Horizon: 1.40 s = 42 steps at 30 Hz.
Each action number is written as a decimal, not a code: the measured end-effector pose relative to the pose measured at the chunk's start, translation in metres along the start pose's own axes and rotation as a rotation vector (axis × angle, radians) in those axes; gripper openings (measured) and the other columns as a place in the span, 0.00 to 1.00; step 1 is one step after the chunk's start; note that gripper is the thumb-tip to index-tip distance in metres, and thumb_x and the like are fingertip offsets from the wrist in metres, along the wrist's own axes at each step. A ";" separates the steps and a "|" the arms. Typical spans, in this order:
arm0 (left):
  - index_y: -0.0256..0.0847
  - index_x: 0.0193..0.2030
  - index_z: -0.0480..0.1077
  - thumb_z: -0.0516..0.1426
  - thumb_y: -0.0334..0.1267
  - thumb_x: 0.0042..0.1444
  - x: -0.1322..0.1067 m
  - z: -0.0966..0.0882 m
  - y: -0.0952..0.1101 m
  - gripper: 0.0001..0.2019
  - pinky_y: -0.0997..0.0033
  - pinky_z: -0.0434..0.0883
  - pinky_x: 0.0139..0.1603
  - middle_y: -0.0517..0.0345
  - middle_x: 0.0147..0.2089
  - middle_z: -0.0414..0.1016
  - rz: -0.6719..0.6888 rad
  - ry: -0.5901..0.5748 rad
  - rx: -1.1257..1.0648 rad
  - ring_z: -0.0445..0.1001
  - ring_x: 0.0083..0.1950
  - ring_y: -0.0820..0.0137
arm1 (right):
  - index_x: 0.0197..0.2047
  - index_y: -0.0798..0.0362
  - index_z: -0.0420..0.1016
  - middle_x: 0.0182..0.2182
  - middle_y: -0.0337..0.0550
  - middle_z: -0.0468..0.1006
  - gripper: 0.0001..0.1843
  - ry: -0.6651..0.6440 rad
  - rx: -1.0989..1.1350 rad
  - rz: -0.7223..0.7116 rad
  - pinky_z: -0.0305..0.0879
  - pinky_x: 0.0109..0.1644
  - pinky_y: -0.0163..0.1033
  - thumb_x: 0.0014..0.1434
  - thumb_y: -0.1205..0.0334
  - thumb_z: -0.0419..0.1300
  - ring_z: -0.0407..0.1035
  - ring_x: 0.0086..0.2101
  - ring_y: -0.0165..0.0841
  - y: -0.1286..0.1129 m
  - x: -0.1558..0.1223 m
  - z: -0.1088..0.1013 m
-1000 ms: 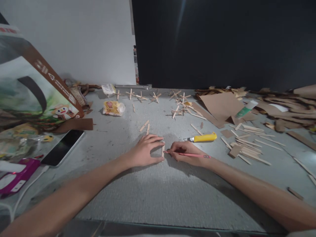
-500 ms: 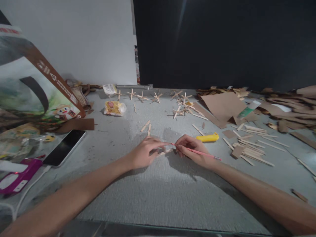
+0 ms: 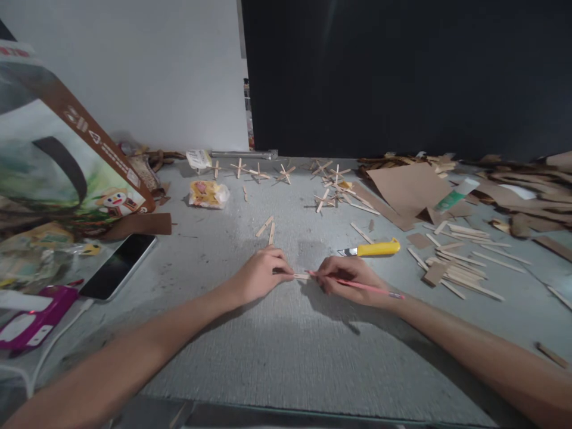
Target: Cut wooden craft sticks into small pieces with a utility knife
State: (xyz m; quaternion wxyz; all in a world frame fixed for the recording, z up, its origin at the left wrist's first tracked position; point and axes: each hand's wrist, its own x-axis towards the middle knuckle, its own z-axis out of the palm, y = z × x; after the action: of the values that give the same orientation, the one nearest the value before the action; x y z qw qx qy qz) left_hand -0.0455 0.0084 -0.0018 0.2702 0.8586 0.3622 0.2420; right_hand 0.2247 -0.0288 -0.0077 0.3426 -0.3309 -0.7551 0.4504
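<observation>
My left hand [image 3: 260,274] rests on the grey table [image 3: 277,351], its fingertips pinched on a short wooden stick [image 3: 301,276] that lies flat between both hands. My right hand [image 3: 347,276] is closed round a pink pencil [image 3: 357,285], whose tip touches the stick's right end. A yellow utility knife [image 3: 370,248] lies just beyond my right hand.
Two loose sticks [image 3: 267,227] lie past my left hand. Stick crosses [image 3: 328,179] sit at the back, cardboard sheets [image 3: 404,187] and a stick pile [image 3: 456,262] at the right. A phone [image 3: 118,265], a printed bag [image 3: 58,161] and a pink device [image 3: 27,319] crowd the left.
The stick stood upright on the table under my flat left hand a second ago; it now lies sideways, pinched by my left fingertips, with the pencil tip at its end.
</observation>
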 end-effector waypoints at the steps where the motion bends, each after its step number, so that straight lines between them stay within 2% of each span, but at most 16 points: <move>1: 0.45 0.37 0.86 0.69 0.35 0.62 0.000 0.000 0.000 0.03 0.62 0.73 0.48 0.56 0.33 0.76 -0.023 -0.004 -0.008 0.76 0.43 0.63 | 0.38 0.51 0.78 0.29 0.44 0.80 0.15 -0.027 -0.018 -0.003 0.68 0.30 0.36 0.70 0.49 0.62 0.71 0.26 0.31 -0.001 0.000 0.002; 7: 0.46 0.35 0.86 0.70 0.37 0.60 0.001 -0.001 0.001 0.03 0.64 0.72 0.45 0.58 0.32 0.74 -0.123 -0.006 -0.051 0.75 0.39 0.65 | 0.38 0.51 0.82 0.28 0.44 0.81 0.14 0.007 -0.254 -0.021 0.66 0.30 0.36 0.69 0.52 0.62 0.69 0.26 0.30 0.001 0.004 0.009; 12: 0.44 0.34 0.85 0.69 0.34 0.60 0.002 -0.002 0.003 0.03 0.64 0.72 0.46 0.58 0.31 0.74 -0.111 -0.012 -0.055 0.75 0.40 0.64 | 0.37 0.51 0.80 0.28 0.43 0.80 0.12 -0.020 -0.252 -0.046 0.65 0.31 0.36 0.69 0.54 0.61 0.68 0.26 0.30 0.003 0.006 0.007; 21: 0.44 0.34 0.85 0.69 0.36 0.61 0.002 -0.002 0.003 0.04 0.63 0.72 0.46 0.57 0.30 0.74 -0.105 -0.015 -0.038 0.75 0.41 0.63 | 0.35 0.51 0.78 0.28 0.41 0.79 0.13 -0.034 -0.145 0.084 0.65 0.30 0.36 0.66 0.50 0.63 0.67 0.26 0.30 0.005 0.009 0.009; 25: 0.45 0.33 0.85 0.69 0.35 0.61 0.003 -0.001 0.002 0.05 0.63 0.72 0.45 0.57 0.30 0.75 -0.113 -0.018 -0.048 0.75 0.42 0.63 | 0.35 0.50 0.78 0.29 0.41 0.80 0.13 -0.066 -0.151 0.044 0.65 0.30 0.36 0.67 0.51 0.63 0.68 0.26 0.30 0.008 0.007 0.009; 31: 0.44 0.34 0.85 0.69 0.34 0.60 0.003 -0.002 0.003 0.04 0.63 0.73 0.46 0.57 0.31 0.77 -0.108 -0.015 -0.057 0.76 0.41 0.64 | 0.36 0.50 0.78 0.29 0.40 0.79 0.07 -0.020 -0.212 0.015 0.65 0.32 0.35 0.65 0.58 0.62 0.68 0.27 0.30 0.010 0.007 0.010; 35: 0.43 0.33 0.84 0.69 0.32 0.59 0.003 -0.003 0.004 0.04 0.64 0.73 0.46 0.57 0.32 0.77 -0.121 -0.014 -0.061 0.76 0.41 0.64 | 0.35 0.49 0.77 0.30 0.41 0.80 0.10 -0.079 -0.174 0.031 0.67 0.33 0.36 0.66 0.55 0.61 0.70 0.28 0.31 0.010 0.008 0.010; 42: 0.42 0.33 0.84 0.69 0.31 0.59 0.004 -0.003 0.005 0.04 0.64 0.72 0.46 0.57 0.32 0.77 -0.134 -0.014 -0.068 0.76 0.41 0.64 | 0.36 0.50 0.77 0.30 0.41 0.79 0.08 -0.032 -0.235 0.001 0.65 0.33 0.36 0.65 0.57 0.61 0.69 0.28 0.30 0.008 0.007 0.011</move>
State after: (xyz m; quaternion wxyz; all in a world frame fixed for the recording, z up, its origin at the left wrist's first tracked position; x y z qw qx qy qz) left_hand -0.0426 0.0090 0.0040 0.3174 0.8244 0.4085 0.2298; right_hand 0.2140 -0.0250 -0.0176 0.2892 -0.3621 -0.8078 0.3643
